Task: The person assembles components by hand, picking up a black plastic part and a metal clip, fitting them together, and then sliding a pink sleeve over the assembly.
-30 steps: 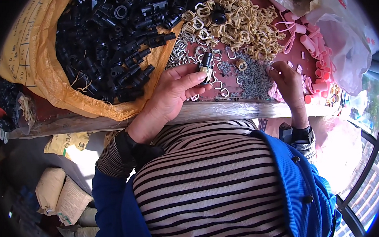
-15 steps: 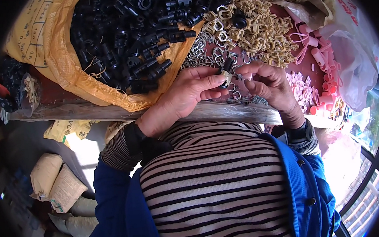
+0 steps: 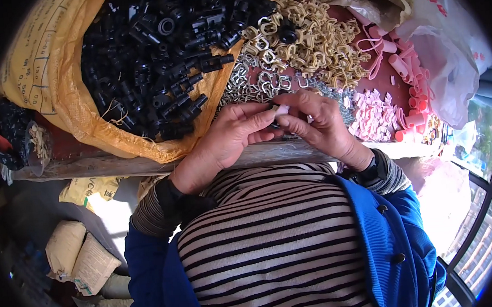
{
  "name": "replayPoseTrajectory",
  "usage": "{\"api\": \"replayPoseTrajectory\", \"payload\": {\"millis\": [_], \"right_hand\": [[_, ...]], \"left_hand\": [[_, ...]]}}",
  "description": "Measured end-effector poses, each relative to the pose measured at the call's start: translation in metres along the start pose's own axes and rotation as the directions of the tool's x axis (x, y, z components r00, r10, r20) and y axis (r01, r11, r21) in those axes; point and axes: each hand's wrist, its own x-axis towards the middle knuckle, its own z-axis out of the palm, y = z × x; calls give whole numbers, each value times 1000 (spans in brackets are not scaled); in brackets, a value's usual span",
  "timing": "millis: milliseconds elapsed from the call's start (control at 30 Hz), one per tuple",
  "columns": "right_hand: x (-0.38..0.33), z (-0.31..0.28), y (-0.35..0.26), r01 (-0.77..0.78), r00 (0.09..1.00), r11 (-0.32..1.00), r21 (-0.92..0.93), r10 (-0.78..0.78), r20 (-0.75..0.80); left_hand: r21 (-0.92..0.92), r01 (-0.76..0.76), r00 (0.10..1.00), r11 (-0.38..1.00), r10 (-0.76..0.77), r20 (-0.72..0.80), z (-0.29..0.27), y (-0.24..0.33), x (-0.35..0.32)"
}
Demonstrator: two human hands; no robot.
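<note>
Above the table's near edge my two hands meet. My left hand [image 3: 234, 127] is closed, thumb and fingers pinching a small black plastic fitting that is now almost wholly hidden by the fingers. Between the fingertips of my right hand [image 3: 320, 121], also closed, sits a small pale pink plastic piece [image 3: 282, 110], pressed against the fitting at my left thumb tip. Just beyond the hands lie loose silver metal hooks [image 3: 266, 84]. To the right of my right hand is a heap of small pink pieces [image 3: 372, 115].
An orange woven sack [image 3: 80, 116] full of black plastic fittings [image 3: 161, 52] stands at the left. Beige plastic buckles [image 3: 326, 41] are heaped at the back, pink tubes with loops [image 3: 416, 84] at the right. A clear cup [image 3: 38, 146] stands far left. A wooden edge [image 3: 117, 168] borders the table.
My right hand has moved left to meet my left hand, bringing the pink piece against the black fitting. The fitting, plainly visible before, is now mostly covered. The whole view has shifted slightly.
</note>
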Motion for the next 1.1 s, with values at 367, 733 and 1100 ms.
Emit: {"api": "replayPoseTrajectory", "payload": {"millis": [367,733,1100], "right_hand": [[-29,-48,18,99,937,861,-498,-250,-245],[-222,-201,117,-537,843,387,-749,281,-459],[-176,-179,78,-560,819,545,-624,252,-515]], "left_hand": [[160,-24,990,987,45,-130,0,-2,-1],[114,-12,994,993,24,-103,9,-4,8],[60,4,995,998,2,-102,2,-5,4]]}}
